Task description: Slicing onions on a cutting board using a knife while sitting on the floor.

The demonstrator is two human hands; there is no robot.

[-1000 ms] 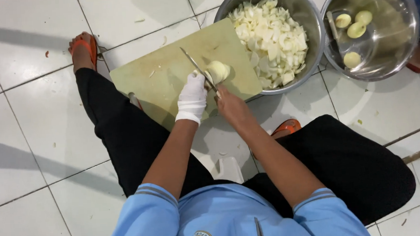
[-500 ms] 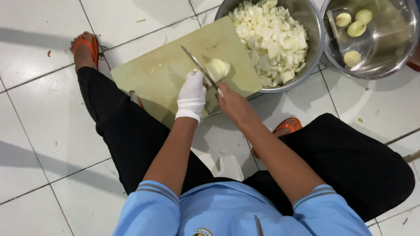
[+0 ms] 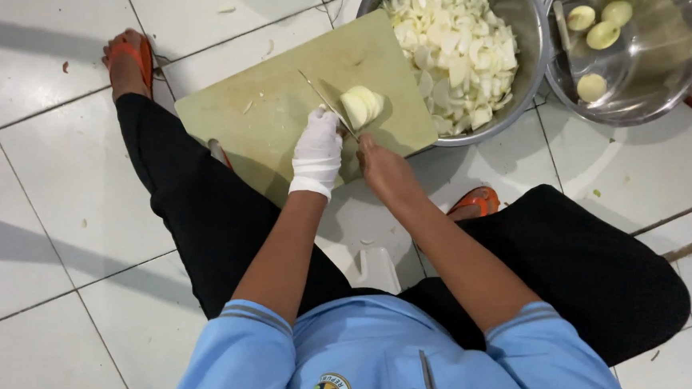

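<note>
The gloved left hand [image 3: 317,150] steadies a peeled onion [image 3: 361,105] on the cutting board [image 3: 276,103]. The bare right hand [image 3: 383,166], just beside it, grips a knife [image 3: 326,103] whose blade rests against the onion.

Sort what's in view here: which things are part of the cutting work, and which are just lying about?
In use:
- knife, in the bare right hand
- onion under the blade, steadied by the gloved left hand
- green cutting board
- bowl of cut onion
- bowl of peeled onions

Lying about:
- scraps of peel on the floor tiles
</note>
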